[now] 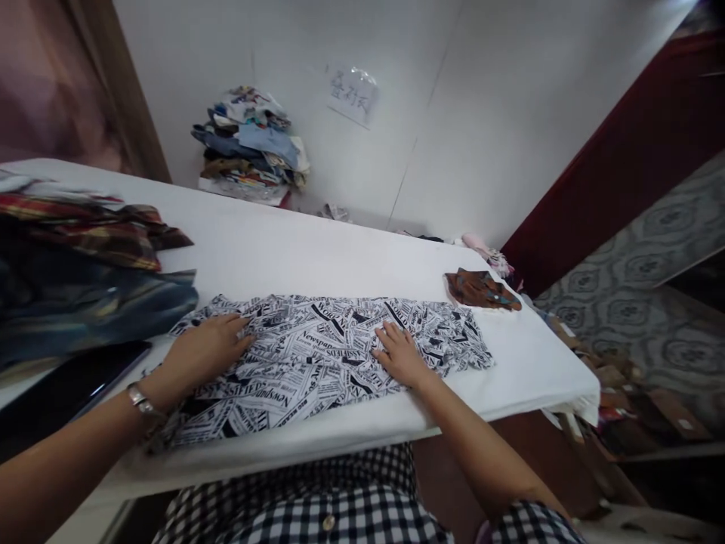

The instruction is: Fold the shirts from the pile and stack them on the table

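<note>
"One white-covered table (340, 257) stretches ahead. What lies on it?"

"Newsprint-patterned cloth (328, 340), spread along the near edge."

"Where is it relative to the hands?"

"Beneath both: the left hand (207, 351) rests on its left part, the right hand (403, 357) right of its middle, each palm-down, unclenched, fingers laid on top."

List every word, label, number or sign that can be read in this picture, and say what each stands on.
"Newspap", on the black-and-white printed cloth
"Lorem ipsum", small and faint, same cloth
"SSIFIEDS", same cloth
"WOR", same cloth
Handwritten Chinese characters, perhaps "叠衬衣" but blurred, on the paper sign on the wall
The cloth's finer print is too small to read.
</note>
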`<state>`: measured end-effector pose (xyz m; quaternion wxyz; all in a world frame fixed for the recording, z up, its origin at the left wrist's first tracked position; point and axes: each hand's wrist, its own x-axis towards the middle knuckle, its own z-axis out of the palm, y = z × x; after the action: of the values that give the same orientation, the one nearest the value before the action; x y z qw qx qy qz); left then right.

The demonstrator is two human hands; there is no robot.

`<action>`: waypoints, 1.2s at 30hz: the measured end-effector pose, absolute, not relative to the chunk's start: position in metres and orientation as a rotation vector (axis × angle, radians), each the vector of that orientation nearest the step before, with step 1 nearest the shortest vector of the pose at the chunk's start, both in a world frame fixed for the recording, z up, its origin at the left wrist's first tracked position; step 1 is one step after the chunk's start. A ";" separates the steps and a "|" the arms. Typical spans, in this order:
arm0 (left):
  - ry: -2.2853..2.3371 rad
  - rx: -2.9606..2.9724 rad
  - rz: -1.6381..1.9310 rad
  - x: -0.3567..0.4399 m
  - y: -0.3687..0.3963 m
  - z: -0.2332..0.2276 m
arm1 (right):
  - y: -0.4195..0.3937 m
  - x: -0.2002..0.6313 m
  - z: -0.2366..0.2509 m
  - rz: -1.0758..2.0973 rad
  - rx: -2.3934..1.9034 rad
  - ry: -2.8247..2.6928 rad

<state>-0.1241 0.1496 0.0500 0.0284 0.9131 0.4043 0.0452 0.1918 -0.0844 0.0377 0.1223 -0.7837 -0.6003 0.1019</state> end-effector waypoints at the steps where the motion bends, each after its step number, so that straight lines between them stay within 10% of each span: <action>1: 1.264 2.796 0.120 -0.124 0.150 0.052 | -0.086 0.194 0.035 0.337 -2.264 -1.751; 27: 1.777 2.455 0.312 -0.205 0.044 0.068 | -0.100 0.242 0.016 -0.197 -2.141 -1.536; 36: 1.925 2.325 0.241 -0.158 0.058 0.070 | -0.054 0.157 0.049 0.193 -1.811 -1.873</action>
<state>-0.1578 0.0576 0.0703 0.0566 0.7665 0.6348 0.0794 0.1570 -0.0542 0.0488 0.2616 -0.6690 -0.6920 0.0713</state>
